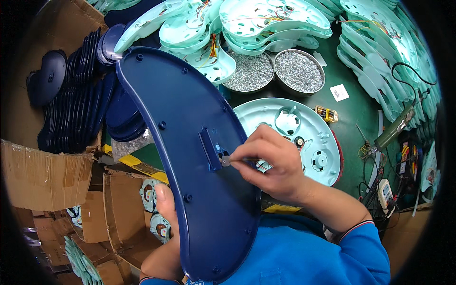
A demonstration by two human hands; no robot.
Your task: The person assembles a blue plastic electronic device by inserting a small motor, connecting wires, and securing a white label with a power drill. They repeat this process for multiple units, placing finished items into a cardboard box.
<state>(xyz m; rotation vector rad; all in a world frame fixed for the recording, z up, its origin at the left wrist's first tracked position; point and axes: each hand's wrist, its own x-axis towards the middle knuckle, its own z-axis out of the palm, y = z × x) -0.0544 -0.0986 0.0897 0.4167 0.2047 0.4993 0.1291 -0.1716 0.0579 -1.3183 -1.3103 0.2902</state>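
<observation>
A large curved dark blue plastic shell (192,107), its inner side facing up, rests in my left hand (166,217). My left thumb lies along its left rim, while the other fingers are hidden beneath. Near the shell's middle is a raised rectangular battery compartment (209,149). Between thumb and forefinger, my right hand (274,160) pinches a small metal contact plate (225,161) at the lower right of that compartment. Behind my right hand, a round mint-green plastic housing (245,110) with wires and a small round black component (299,142) lies on the table, partly covered.
Two round tins of screws (249,73) (300,71) stand beyond the housing. Mint-green shells (274,17) are stacked at the back and right. Dark blue shells (71,114) fill a cardboard box (46,174) at left. An electric screwdriver (395,128) and batteries (326,114) lie at right.
</observation>
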